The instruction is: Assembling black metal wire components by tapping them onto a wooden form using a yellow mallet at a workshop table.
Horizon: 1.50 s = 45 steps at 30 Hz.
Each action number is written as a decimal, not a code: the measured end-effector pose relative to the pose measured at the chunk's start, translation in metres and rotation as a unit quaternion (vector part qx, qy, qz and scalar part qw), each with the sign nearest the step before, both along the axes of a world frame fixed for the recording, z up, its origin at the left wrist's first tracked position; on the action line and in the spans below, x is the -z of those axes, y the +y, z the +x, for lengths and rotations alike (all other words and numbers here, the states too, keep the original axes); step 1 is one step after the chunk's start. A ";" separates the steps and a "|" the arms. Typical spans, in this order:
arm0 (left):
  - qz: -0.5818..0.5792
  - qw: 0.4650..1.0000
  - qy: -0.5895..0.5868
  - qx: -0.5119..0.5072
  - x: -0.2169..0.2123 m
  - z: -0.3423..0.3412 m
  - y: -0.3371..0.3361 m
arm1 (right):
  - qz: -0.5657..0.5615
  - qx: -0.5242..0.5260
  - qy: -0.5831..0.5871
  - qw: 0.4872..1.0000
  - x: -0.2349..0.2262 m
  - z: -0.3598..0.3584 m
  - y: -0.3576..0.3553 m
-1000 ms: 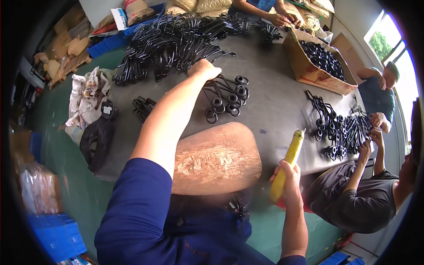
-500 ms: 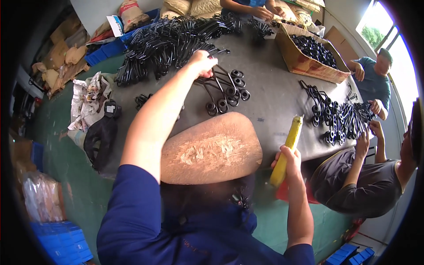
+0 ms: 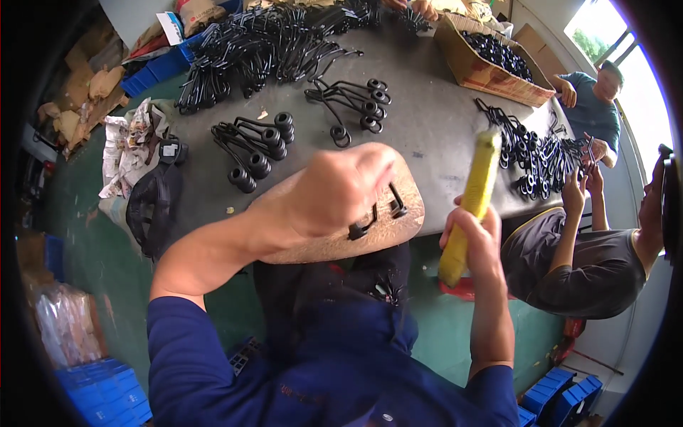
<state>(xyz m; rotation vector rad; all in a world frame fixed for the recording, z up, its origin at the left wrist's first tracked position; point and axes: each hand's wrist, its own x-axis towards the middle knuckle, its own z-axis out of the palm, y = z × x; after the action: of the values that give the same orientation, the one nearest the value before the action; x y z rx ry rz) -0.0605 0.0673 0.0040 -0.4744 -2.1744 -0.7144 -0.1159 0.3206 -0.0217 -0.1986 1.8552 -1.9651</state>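
The grey bench [image 3: 434, 121] carries a big heap of black wire hooks [image 3: 263, 46] along its far edge. Nearer than that heap lie two small bunches [image 3: 256, 146] [image 3: 352, 99]; right of it stands an open cardboard box [image 3: 484, 67], and a worn wooden board [image 3: 341, 235] overhangs the near edge.

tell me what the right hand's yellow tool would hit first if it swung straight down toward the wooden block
Probably the black metal part that the left hand holds on the wooden block. The yellow tool in the right hand is beside it; depth is unclear.
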 end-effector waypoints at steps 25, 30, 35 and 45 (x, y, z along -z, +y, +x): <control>0.057 0.984 -0.159 0.054 0.003 -0.016 -0.031 | 0.321 -0.286 0.004 0.903 0.012 0.087 -0.014; 0.093 0.981 -0.166 0.035 0.007 -0.016 -0.038 | 0.152 -0.128 -0.030 0.980 -0.010 0.076 -0.010; 0.045 0.981 -0.185 0.037 0.000 -0.015 -0.032 | -0.209 -0.020 0.217 0.953 -0.034 0.104 -0.034; 0.066 0.980 -0.182 0.051 -0.004 -0.006 -0.024 | 0.203 -0.257 -0.011 0.945 0.004 0.082 -0.002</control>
<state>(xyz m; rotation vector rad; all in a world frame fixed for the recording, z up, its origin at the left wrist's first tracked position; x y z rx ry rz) -0.0663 0.0431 0.0075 -0.4135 -2.4320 -1.0655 -0.0336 0.3191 -0.0259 -0.4750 1.9052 -1.2080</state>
